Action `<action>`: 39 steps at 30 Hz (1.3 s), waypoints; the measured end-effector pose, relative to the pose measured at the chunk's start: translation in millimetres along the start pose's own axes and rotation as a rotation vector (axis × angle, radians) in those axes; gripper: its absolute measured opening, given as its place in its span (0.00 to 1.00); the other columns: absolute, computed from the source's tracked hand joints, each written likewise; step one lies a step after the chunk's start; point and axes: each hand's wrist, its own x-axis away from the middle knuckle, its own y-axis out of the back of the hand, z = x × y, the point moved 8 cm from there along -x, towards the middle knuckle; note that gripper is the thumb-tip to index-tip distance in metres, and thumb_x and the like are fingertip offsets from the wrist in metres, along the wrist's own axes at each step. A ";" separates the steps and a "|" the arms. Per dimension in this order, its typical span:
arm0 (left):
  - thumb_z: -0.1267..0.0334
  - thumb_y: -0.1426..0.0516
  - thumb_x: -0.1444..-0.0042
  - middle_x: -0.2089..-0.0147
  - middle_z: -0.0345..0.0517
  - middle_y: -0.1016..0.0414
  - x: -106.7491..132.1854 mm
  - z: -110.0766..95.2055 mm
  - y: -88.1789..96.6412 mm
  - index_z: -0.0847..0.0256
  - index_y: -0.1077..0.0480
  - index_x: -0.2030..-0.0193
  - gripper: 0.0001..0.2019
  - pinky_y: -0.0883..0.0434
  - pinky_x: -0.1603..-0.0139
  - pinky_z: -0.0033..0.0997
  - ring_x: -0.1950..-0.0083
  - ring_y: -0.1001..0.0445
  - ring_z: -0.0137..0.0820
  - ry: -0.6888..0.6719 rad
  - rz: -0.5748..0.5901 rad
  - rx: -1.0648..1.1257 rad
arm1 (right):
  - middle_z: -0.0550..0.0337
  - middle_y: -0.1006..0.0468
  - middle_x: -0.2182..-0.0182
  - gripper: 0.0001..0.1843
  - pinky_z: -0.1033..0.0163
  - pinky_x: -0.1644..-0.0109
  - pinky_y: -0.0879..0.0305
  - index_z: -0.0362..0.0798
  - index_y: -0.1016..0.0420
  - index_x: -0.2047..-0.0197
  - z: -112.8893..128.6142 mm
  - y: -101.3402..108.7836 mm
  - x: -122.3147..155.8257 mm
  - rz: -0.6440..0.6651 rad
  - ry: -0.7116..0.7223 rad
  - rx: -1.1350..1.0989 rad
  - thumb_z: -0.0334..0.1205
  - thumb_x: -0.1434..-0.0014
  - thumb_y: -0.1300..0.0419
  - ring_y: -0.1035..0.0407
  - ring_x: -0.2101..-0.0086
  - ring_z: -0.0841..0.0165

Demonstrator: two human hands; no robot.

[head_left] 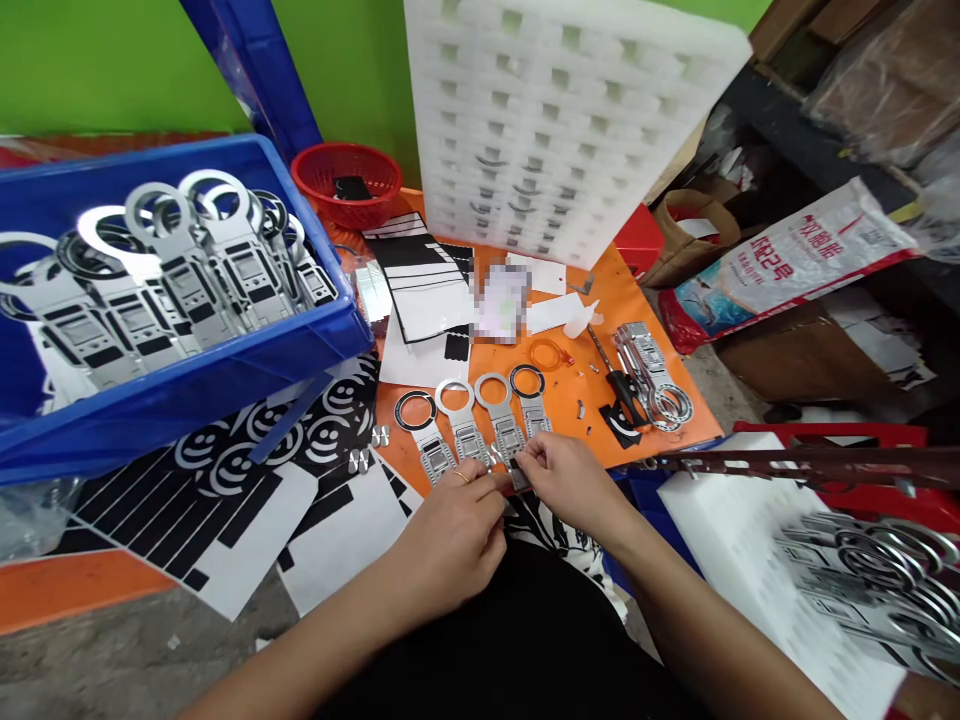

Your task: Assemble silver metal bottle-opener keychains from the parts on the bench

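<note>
Several flat silver metal parts with ring tops lie side by side on the orange table. My left hand and my right hand meet at the lower end of these parts. Both pinch a small dark piece against one part's bottom end. A ring shows on a finger of my left hand. Two small silver clips lie to the left on black-and-white sticker sheets.
A blue crate of the same metal parts stands at left. Behind are a red basket and a white foam tray. A stack of parts with a screwdriver lies right; more parts on white foam.
</note>
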 end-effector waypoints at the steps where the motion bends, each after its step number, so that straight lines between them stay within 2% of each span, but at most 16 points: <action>1: 0.76 0.48 0.44 0.59 0.48 0.23 0.1 0.2 -0.4 0.63 0.33 0.71 0.08 0.29 0.55 0.41 0.59 0.37 0.37 0.003 0.003 -0.005 | 0.60 0.26 0.76 0.11 0.65 0.71 0.48 0.48 0.33 0.74 0.5 0.0 0.2 -0.003 -0.001 0.015 0.38 0.39 0.45 0.36 0.75 0.69; 10: 0.76 0.47 0.46 0.52 0.49 0.23 -2.0 0.8 -2.5 0.64 0.30 0.67 0.06 0.29 0.51 0.45 0.54 0.35 0.39 0.009 0.023 -0.041 | 0.56 0.24 0.72 0.10 0.64 0.69 0.48 0.48 0.34 0.71 6.7 -0.3 4.8 -0.040 0.009 0.154 0.38 0.37 0.47 0.32 0.71 0.66; 22: 0.75 0.47 0.45 0.44 0.49 0.25 -4.7 0.0 -9.9 0.66 0.26 0.60 0.10 0.31 0.48 0.48 0.50 0.35 0.42 0.018 0.100 -0.130 | 0.53 0.23 0.69 0.09 0.63 0.68 0.47 0.46 0.31 0.67 6.1 -2.5 5.1 -0.045 0.026 0.192 0.37 0.36 0.48 0.30 0.69 0.64; 39: 0.73 0.47 0.44 0.42 0.51 0.26 -5.1 0.4 -13.9 0.68 0.25 0.55 0.13 0.31 0.48 0.50 0.49 0.35 0.44 0.015 0.130 -0.206 | 0.51 0.22 0.65 0.09 0.62 0.67 0.46 0.46 0.31 0.65 8.1 -3.1 6.5 -0.038 0.026 0.201 0.37 0.35 0.49 0.29 0.66 0.63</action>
